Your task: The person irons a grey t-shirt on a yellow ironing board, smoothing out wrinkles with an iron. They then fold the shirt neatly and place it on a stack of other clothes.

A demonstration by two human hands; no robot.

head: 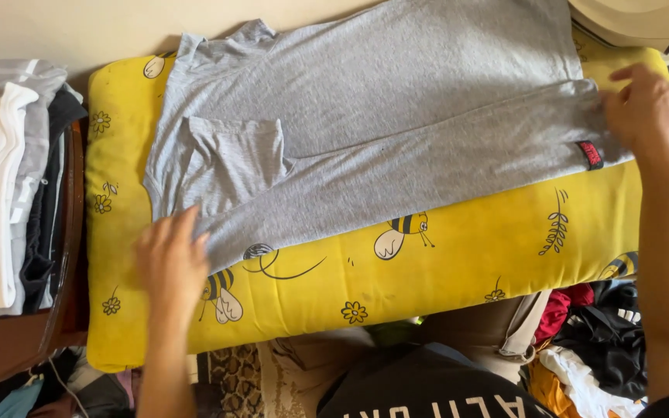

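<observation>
Yellow bee-printed cushion pad (443, 263) carries a grey cotton T-shirt (381, 131), spread flat with one side folded in.

Left hand (170, 259) lies open, pressing the shoulder edge; right hand (648, 108) pinches the hem. Folding looks mid-way; a clean next fold wants both ends lifted together. Folded clothes stack (9, 186) sits alongside.

Small red-black rect. label (590, 155) on grey shirt (396, 131) hem, nr right hand (648, 112).
</observation>
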